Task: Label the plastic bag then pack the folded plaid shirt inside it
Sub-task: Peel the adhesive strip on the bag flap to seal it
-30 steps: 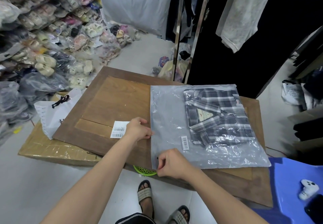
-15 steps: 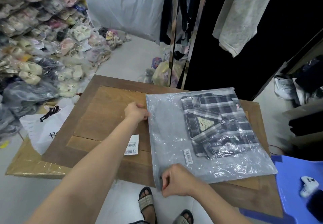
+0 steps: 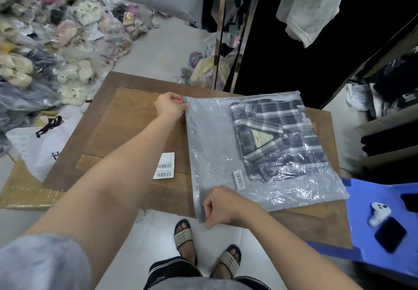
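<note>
A clear grey plastic bag [image 3: 217, 151] lies flat on the wooden board [image 3: 126, 127]. The folded plaid shirt [image 3: 278, 136] is inside it, toward the right side. A small barcode label [image 3: 238, 176] is stuck on the bag near its front. My left hand [image 3: 170, 106] pinches the far end of the bag's left edge. My right hand [image 3: 222, 206] pinches the near end of that same edge, over the board's front rim.
A white sheet of barcode labels [image 3: 164, 165] lies on the board under my left forearm. A blue stool [image 3: 382, 219] at the right holds a dark phone [image 3: 390, 233] and a white gadget [image 3: 380, 211]. Bagged shoes [image 3: 45, 47] pile up left; clothes [image 3: 309, 2] hang behind.
My left hand has slid along the bag's left edge from near the front to its far corner. My right hand has kept its grip on the near corner.
</note>
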